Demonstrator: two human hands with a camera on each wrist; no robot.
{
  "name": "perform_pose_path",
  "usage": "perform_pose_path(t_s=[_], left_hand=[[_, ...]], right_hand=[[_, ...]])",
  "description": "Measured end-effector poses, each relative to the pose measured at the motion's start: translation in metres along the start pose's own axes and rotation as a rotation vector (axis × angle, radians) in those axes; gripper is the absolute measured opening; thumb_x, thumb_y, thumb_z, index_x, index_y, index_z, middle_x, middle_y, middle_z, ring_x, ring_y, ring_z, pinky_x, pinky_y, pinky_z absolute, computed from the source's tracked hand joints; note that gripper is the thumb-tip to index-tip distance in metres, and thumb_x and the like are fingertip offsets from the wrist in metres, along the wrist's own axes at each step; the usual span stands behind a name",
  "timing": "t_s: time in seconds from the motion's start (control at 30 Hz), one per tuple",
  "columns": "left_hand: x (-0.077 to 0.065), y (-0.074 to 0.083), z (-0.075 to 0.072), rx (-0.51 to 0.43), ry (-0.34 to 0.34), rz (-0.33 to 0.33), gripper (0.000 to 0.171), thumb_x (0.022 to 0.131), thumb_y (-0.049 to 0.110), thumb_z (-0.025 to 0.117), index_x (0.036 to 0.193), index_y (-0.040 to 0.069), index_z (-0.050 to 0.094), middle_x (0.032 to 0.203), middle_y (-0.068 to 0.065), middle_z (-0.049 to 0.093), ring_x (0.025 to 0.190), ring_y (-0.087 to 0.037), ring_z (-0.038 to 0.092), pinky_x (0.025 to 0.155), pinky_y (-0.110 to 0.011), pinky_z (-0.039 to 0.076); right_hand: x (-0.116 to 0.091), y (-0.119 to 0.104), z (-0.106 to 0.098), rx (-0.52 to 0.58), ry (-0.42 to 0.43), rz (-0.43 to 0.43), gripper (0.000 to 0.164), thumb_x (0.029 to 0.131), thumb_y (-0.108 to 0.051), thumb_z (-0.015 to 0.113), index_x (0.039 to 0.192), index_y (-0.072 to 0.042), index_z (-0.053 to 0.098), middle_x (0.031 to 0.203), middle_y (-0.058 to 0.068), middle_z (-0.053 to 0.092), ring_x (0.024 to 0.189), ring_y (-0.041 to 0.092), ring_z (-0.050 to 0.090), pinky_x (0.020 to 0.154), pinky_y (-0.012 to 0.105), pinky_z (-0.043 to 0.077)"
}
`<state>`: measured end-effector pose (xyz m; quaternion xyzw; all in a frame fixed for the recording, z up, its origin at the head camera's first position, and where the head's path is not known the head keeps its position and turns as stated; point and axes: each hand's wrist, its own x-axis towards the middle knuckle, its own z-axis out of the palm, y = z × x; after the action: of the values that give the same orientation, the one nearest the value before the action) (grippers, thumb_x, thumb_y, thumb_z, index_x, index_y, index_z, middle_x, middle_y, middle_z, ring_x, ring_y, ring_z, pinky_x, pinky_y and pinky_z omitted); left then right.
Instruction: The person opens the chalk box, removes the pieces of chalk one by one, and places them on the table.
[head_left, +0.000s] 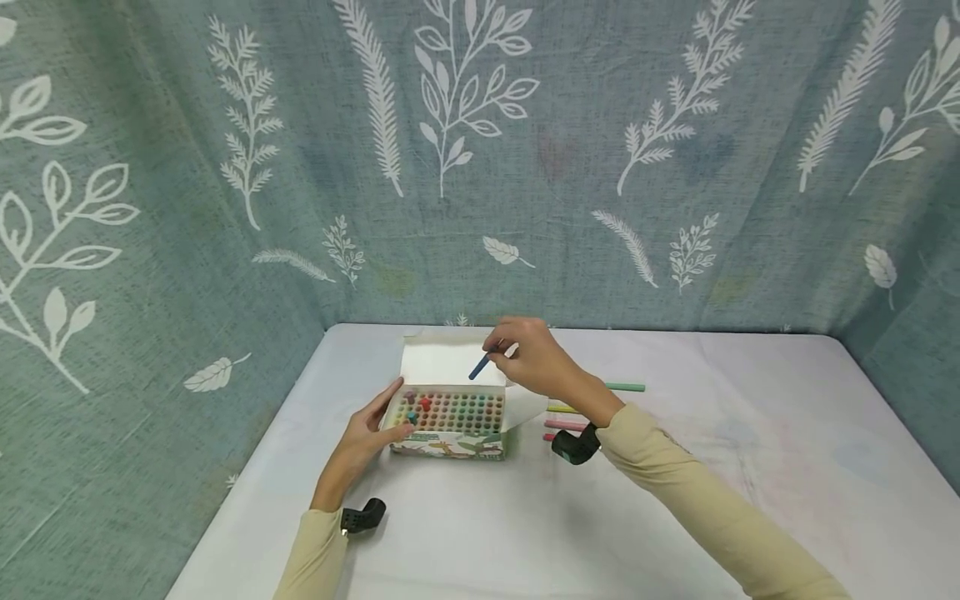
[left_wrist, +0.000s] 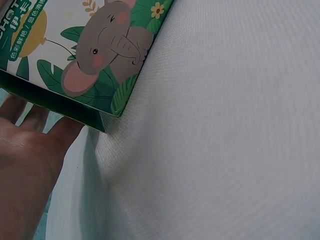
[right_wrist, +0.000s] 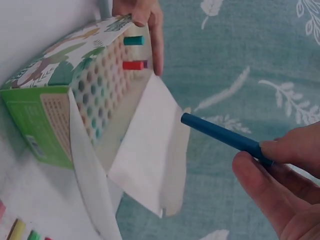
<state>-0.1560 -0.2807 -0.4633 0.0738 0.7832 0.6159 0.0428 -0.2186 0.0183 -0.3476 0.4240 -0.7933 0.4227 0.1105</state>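
A printed cardboard chalk box [head_left: 450, 447] stands on the table with its white lid [head_left: 450, 360] folded back and a holed tray [head_left: 457, 412] inside. My left hand [head_left: 365, 437] grips its left end, thumb at the front and fingers behind; in the left wrist view the box's elephant side [left_wrist: 107, 45] shows. Above the lid, my right hand [head_left: 534, 357] pinches a blue chalk stick [head_left: 480, 366] near one end, the free end pointing down-left. A red chalk [right_wrist: 133, 65] and a teal chalk [right_wrist: 133, 40] poke out of the tray near my left hand.
Right of the box, partly behind my right forearm, lie several loose chalks, among them a green chalk [head_left: 626, 387] and a pink chalk [head_left: 564, 425]. A side flap [head_left: 522, 406] sticks out from the box's right end. A leaf-patterned curtain [head_left: 555, 250] hangs behind the white table [head_left: 675, 517].
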Motion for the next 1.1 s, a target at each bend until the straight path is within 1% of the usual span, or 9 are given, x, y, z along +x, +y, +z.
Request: perform_pose_path(t_s=[0.1, 0.27, 0.33, 0.4, 0.6, 0.73, 0.87, 1.03, 1.1], left_hand=[[-0.001, 0.003, 0.0, 0.009, 0.001, -0.009, 0.077, 0.079, 0.017, 0.067, 0.141, 0.022, 0.022, 0.145, 0.001, 0.015, 0.132, -0.019, 0.014, 0.103, -0.044, 0.021], [-0.002, 0.003, 0.0, 0.028, 0.01, -0.013, 0.075, 0.08, 0.017, 0.066, 0.141, 0.023, 0.023, 0.145, 0.001, 0.014, 0.133, -0.02, 0.01, 0.103, -0.049, 0.016], [-0.001, 0.003, 0.0, 0.028, 0.012, -0.018, 0.074, 0.08, 0.017, 0.066, 0.141, 0.024, 0.023, 0.145, 0.002, 0.014, 0.133, -0.019, 0.009, 0.103, -0.05, 0.015], [-0.001, 0.003, 0.001, 0.023, 0.013, -0.021, 0.075, 0.08, 0.018, 0.066, 0.141, 0.025, 0.023, 0.145, 0.004, 0.014, 0.133, -0.018, 0.009, 0.104, -0.049, 0.015], [0.0, 0.001, 0.001, 0.026, 0.015, -0.023, 0.076, 0.079, 0.019, 0.067, 0.141, 0.025, 0.023, 0.146, 0.002, 0.013, 0.133, -0.019, 0.009, 0.103, -0.049, 0.016], [-0.001, 0.0, 0.001, 0.022, 0.023, -0.033, 0.076, 0.079, 0.019, 0.067, 0.14, 0.025, 0.024, 0.145, 0.005, 0.014, 0.133, -0.017, 0.008, 0.104, -0.048, 0.015], [-0.001, 0.0, -0.001, 0.012, 0.024, -0.03, 0.076, 0.079, 0.018, 0.067, 0.14, 0.025, 0.024, 0.145, 0.006, 0.014, 0.133, -0.015, 0.007, 0.105, -0.048, 0.013], [0.0, 0.0, 0.0, 0.007, 0.02, -0.035, 0.076, 0.078, 0.018, 0.067, 0.14, 0.026, 0.024, 0.145, 0.005, 0.015, 0.132, -0.015, 0.012, 0.104, -0.044, 0.017], [0.0, 0.0, 0.001, 0.007, 0.022, -0.04, 0.076, 0.078, 0.018, 0.068, 0.14, 0.026, 0.024, 0.144, 0.006, 0.016, 0.132, -0.014, 0.011, 0.105, -0.044, 0.017]], right_hand=[[-0.006, 0.002, -0.007, 0.007, 0.022, 0.017, 0.009, 0.077, 0.003, 0.063, 0.082, -0.004, 0.067, 0.081, 0.003, 0.059, 0.072, 0.011, 0.059, 0.057, 0.015, 0.048], [-0.018, 0.007, -0.018, 0.011, 0.048, 0.052, 0.008, 0.077, 0.002, 0.063, 0.082, -0.002, 0.067, 0.084, 0.003, 0.059, 0.073, 0.013, 0.06, 0.057, 0.016, 0.049], [-0.022, 0.009, -0.022, 0.009, 0.055, 0.066, 0.008, 0.078, 0.002, 0.062, 0.082, -0.003, 0.066, 0.084, 0.003, 0.059, 0.073, 0.013, 0.06, 0.058, 0.016, 0.05], [-0.027, 0.011, -0.027, 0.012, 0.064, 0.076, 0.008, 0.078, 0.002, 0.062, 0.083, -0.003, 0.066, 0.086, 0.003, 0.06, 0.074, 0.013, 0.06, 0.058, 0.017, 0.05], [-0.037, 0.014, -0.042, 0.011, 0.085, 0.111, 0.008, 0.078, 0.0, 0.063, 0.085, -0.003, 0.066, 0.089, 0.003, 0.06, 0.077, 0.013, 0.06, 0.06, 0.018, 0.05], [-0.043, 0.016, -0.05, 0.014, 0.098, 0.148, 0.008, 0.079, -0.001, 0.063, 0.085, -0.004, 0.066, 0.09, 0.003, 0.06, 0.078, 0.014, 0.06, 0.062, 0.019, 0.051], [-0.05, 0.02, -0.055, 0.015, 0.121, 0.179, 0.009, 0.079, -0.002, 0.063, 0.086, -0.005, 0.067, 0.088, 0.002, 0.06, 0.077, 0.012, 0.061, 0.062, 0.019, 0.051], [-0.058, 0.021, -0.062, 0.039, 0.16, 0.204, 0.011, 0.077, 0.002, 0.063, 0.086, -0.003, 0.067, 0.086, 0.006, 0.061, 0.075, 0.017, 0.062, 0.061, 0.022, 0.052], [-0.061, 0.013, -0.066, 0.05, 0.165, 0.206, 0.011, 0.077, 0.005, 0.062, 0.085, 0.001, 0.066, 0.085, 0.011, 0.061, 0.075, 0.022, 0.062, 0.061, 0.024, 0.052]])
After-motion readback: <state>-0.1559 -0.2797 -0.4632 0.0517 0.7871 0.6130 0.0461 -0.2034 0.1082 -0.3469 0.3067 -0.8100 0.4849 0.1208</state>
